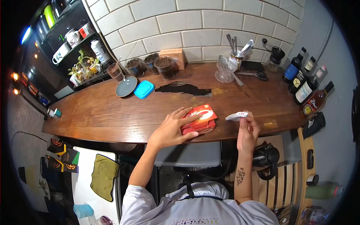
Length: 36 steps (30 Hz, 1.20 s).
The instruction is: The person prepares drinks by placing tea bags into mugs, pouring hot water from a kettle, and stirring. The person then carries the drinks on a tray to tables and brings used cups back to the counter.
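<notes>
My left hand (170, 127) lies over a red cardboard box (204, 114) near the front edge of the wooden counter. Its fingers reach across the top and the thumb presses the front side. White lettering and a pale round picture show on the box. To the right, my right hand (247, 129) pinches a small white sachet (237, 116) with red print between thumb and fingers, just above the counter. The sachet is apart from the box. Whether the box has other contents inside is hidden.
Behind the box, a black patch (183, 89) marks the wooden counter (127, 116). A blue lid (144, 89), a grey plate (126, 86) and cups of dark grounds (164, 66) stand back left. Glassware (224, 75) and bottles (307, 90) are rightward; a kettle (265, 157) sits below.
</notes>
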Motion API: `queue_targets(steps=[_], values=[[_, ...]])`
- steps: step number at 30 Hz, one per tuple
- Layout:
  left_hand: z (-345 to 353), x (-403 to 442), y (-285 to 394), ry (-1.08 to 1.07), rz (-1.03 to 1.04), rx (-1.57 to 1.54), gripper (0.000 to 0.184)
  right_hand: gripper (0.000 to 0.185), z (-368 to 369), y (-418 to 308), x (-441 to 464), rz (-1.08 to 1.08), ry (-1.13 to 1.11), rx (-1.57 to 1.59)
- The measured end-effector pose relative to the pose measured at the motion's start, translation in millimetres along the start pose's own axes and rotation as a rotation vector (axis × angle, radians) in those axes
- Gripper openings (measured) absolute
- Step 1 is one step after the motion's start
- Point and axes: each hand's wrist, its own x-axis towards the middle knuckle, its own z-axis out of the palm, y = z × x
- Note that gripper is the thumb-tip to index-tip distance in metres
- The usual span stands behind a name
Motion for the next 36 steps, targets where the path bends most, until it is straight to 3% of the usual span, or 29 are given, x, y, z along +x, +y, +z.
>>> queue_targets(steps=[2,18,23,27,31,33,36], values=[[6.7,-4.2,-2.7,0.081,0.038,0.257,0.053,0.011,-2.3,-7.6,-10.0,0.088,0.02,-0.03],[46.4,3.6,-1.4,0.218,0.088,0.387,0.04,0.008,-24.5,-28.6,-57.1,0.305,0.009,-0.03],[49.7,6.6,3.1,0.277,0.111,0.485,0.044,0.006,-20.0,-27.0,-72.8,0.386,-0.025,-0.074],[60.8,-9.0,29.3,0.473,0.037,0.388,0.055,0.007,-22.8,-26.3,-76.8,0.431,-0.085,-0.11],[112.7,-49.6,55.2,0.496,-0.063,-0.44,0.047,0.008,-24.7,-14.4,-84.5,0.465,-0.227,-0.19],[138.6,-65.1,75.5,0.441,-0.155,-0.634,0.045,0.008,-17.3,-11.3,-92.9,0.515,-0.275,-0.15],[165.6,-91.9,79.0,0.547,-0.254,-0.752,0.039,0.01,-5.3,-20.9,-112.5,0.63,-0.47,-0.157]])
